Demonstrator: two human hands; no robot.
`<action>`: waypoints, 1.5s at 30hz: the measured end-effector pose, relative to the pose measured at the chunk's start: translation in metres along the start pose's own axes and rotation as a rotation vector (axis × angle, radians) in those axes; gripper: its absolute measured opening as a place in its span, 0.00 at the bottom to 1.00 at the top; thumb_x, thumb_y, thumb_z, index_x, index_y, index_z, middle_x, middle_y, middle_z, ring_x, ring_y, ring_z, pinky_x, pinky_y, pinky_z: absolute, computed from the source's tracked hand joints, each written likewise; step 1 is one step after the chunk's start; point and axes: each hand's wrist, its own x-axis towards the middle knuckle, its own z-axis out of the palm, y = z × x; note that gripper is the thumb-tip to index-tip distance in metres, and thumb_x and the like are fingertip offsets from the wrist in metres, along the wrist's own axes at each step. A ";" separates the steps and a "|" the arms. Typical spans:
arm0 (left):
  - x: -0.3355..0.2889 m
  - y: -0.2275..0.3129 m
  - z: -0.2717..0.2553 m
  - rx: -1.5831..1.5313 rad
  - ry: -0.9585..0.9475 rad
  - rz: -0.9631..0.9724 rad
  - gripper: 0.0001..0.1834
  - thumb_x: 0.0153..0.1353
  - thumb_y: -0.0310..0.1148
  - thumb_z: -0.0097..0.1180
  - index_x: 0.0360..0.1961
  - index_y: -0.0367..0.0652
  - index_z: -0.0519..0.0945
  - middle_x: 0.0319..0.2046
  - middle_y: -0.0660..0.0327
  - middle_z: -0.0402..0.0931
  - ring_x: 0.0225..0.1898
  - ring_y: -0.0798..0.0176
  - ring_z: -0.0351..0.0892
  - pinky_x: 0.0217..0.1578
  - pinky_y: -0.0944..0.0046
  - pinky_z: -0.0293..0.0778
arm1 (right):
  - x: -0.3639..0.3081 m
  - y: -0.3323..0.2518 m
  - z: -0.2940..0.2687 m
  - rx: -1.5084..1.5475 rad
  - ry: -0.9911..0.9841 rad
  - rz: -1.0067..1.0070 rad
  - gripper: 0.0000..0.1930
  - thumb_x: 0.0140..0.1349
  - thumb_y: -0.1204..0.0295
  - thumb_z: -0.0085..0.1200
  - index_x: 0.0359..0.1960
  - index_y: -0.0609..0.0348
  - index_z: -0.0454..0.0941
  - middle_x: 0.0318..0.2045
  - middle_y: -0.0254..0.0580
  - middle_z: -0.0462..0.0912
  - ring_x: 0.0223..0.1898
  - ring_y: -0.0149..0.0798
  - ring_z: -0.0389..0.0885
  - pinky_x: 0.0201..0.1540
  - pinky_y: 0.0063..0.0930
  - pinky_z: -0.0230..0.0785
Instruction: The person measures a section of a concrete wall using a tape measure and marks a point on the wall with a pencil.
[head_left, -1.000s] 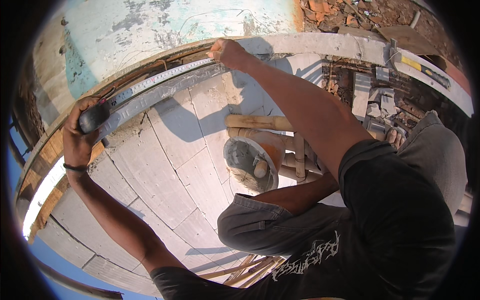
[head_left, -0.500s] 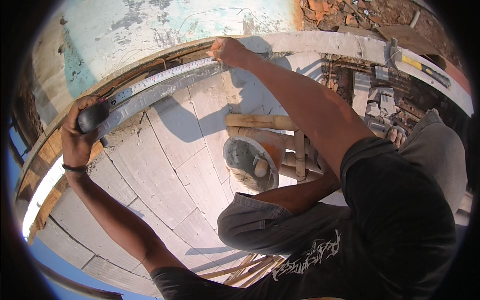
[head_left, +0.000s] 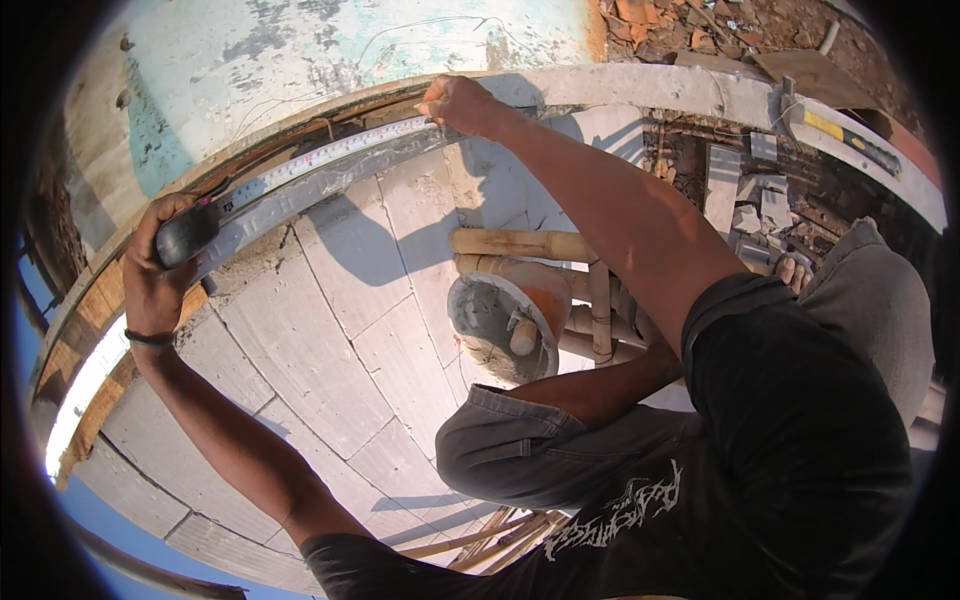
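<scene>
My left hand (head_left: 155,265) is wrapped round the dark case of a tape measure (head_left: 187,237) at the left end of the wall top. From the case the white tape blade (head_left: 320,158) runs out to the right along a grey metal channel (head_left: 300,195). My right hand (head_left: 458,103) pinches the blade's far end beside the block edge. Its fingertips partly hide the end of the blade. Both arms are stretched out over the pale block wall (head_left: 330,300).
Below my right arm, a bucket (head_left: 550,300) holds grey mortar and a wooden-handled tool (head_left: 522,335), next to bamboo poles (head_left: 520,243). A yellow-and-black handled tool (head_left: 850,138) rests on the wall top at right. Broken tiles (head_left: 650,25) and block pieces (head_left: 770,205) lie beyond.
Almost nothing differs. Both hands keep their hold on the tape measure, with only a very slight shift of the left hand and case.
</scene>
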 end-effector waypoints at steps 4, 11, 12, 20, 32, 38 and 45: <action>0.000 0.001 0.000 0.017 -0.005 0.031 0.28 0.39 0.10 0.54 0.46 0.40 0.77 0.44 0.63 0.79 0.49 0.66 0.75 0.55 0.66 0.67 | -0.001 -0.002 0.000 0.013 -0.008 -0.001 0.16 0.62 0.62 0.58 0.46 0.59 0.78 0.44 0.50 0.81 0.48 0.43 0.79 0.51 0.37 0.70; 0.000 0.002 0.000 0.003 -0.011 0.021 0.28 0.39 0.10 0.52 0.46 0.39 0.77 0.43 0.63 0.78 0.48 0.66 0.75 0.54 0.66 0.67 | -0.006 -0.008 -0.001 0.006 -0.007 0.010 0.17 0.62 0.61 0.58 0.46 0.60 0.78 0.44 0.51 0.81 0.47 0.43 0.79 0.50 0.37 0.71; 0.000 0.003 0.000 0.007 -0.009 0.017 0.28 0.39 0.10 0.52 0.46 0.39 0.77 0.43 0.63 0.78 0.48 0.66 0.75 0.54 0.66 0.67 | -0.006 -0.008 -0.001 0.004 -0.004 0.010 0.17 0.62 0.61 0.58 0.46 0.60 0.78 0.44 0.51 0.81 0.47 0.43 0.79 0.50 0.37 0.71; -0.001 -0.003 -0.001 0.016 -0.002 0.008 0.28 0.39 0.10 0.53 0.46 0.39 0.77 0.43 0.64 0.78 0.48 0.67 0.75 0.53 0.67 0.68 | -0.007 -0.011 -0.002 -0.031 0.025 0.005 0.16 0.62 0.61 0.58 0.46 0.58 0.78 0.42 0.48 0.82 0.45 0.42 0.79 0.49 0.36 0.71; 0.006 0.004 0.004 -0.001 -0.002 0.011 0.29 0.38 0.08 0.53 0.46 0.39 0.77 0.44 0.64 0.79 0.49 0.68 0.75 0.54 0.69 0.67 | -0.056 -0.083 0.040 0.203 0.254 -0.378 0.12 0.65 0.65 0.54 0.43 0.60 0.77 0.36 0.43 0.82 0.35 0.34 0.80 0.39 0.32 0.72; -0.008 0.007 -0.005 -0.006 -0.013 -0.027 0.28 0.41 0.10 0.53 0.47 0.40 0.77 0.45 0.63 0.79 0.49 0.67 0.75 0.54 0.68 0.67 | -0.080 -0.113 0.077 0.299 0.145 -0.345 0.11 0.65 0.69 0.54 0.42 0.64 0.75 0.39 0.47 0.82 0.40 0.38 0.81 0.42 0.32 0.72; -0.002 0.008 -0.001 0.008 -0.001 -0.019 0.28 0.40 0.10 0.52 0.46 0.40 0.77 0.44 0.64 0.79 0.48 0.69 0.75 0.53 0.69 0.67 | -0.084 -0.111 0.093 0.304 0.187 -0.372 0.11 0.62 0.71 0.55 0.40 0.66 0.74 0.34 0.49 0.83 0.37 0.41 0.82 0.41 0.32 0.73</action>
